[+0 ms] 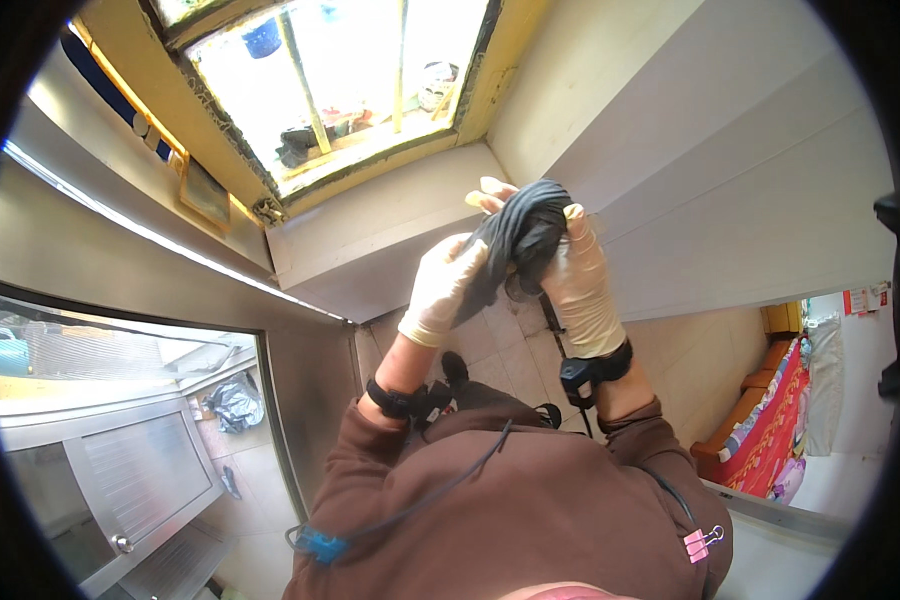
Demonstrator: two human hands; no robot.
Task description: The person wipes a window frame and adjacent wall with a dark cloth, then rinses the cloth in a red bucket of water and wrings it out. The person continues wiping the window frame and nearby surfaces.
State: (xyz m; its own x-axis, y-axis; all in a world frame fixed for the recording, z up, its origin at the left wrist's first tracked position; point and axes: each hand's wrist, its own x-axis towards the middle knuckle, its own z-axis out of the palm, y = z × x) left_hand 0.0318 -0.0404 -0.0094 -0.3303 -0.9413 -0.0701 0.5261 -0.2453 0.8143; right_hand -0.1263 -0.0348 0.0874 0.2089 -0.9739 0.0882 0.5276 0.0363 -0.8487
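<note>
The cloth [532,228] hangs above the floor [690,365], my left hand [440,288] pinching its side, my right hand [582,280] clasping its folds, and it looks soft, light, best gripped where it bunches.

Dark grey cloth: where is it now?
In the head view, the dark grey cloth is above centre, slightly right, held by the gloved left hand and right hand.
</note>
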